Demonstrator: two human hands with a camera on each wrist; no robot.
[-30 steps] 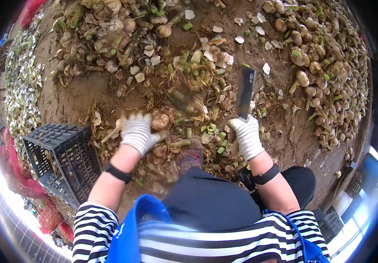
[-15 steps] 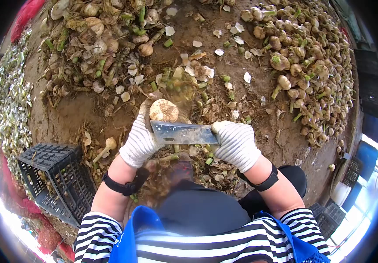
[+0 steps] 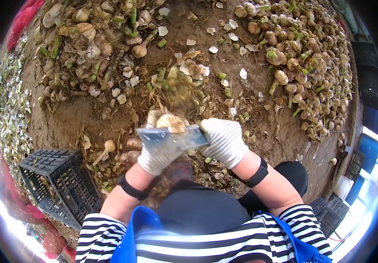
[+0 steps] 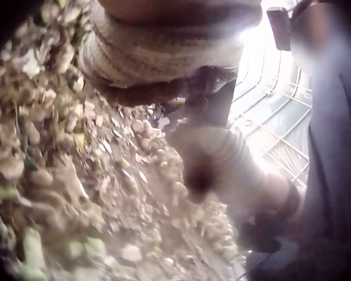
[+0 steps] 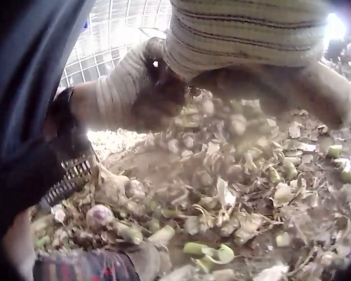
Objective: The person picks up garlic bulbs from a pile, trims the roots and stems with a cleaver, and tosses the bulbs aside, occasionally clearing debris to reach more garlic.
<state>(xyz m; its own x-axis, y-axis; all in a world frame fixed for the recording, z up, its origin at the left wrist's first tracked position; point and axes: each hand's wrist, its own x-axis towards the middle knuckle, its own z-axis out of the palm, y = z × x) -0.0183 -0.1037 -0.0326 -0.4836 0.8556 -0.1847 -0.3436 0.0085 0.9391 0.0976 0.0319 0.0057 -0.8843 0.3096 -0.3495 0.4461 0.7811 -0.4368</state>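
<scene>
In the head view the gloved left hand (image 3: 157,153) grips a garlic bulb (image 3: 171,122), its lower part behind a wide flat blade (image 3: 169,139). The gloved right hand (image 3: 225,141) is curled round the handle end of that blade, which lies across the left palm side against the bulb. Both hands are close together above the litter. The left wrist view shows the right hand (image 4: 222,167) beyond the left glove (image 4: 164,52). In the right wrist view the left hand (image 5: 131,91) is beside the right glove (image 5: 245,35); the bulb is hard to make out there.
A heap of garlic with stalks (image 3: 83,48) lies at upper left, trimmed bulbs (image 3: 311,65) at the right. A black crate (image 3: 59,175) stands tilted at lower left. Cut stalks and husks cover the ground, with a loose bulb (image 3: 109,146) near the crate.
The right hand has brought the blade from upright at the right to across the left hand. The left hand has picked up a bulb, and since then both hands have shifted slightly, the left one rightward.
</scene>
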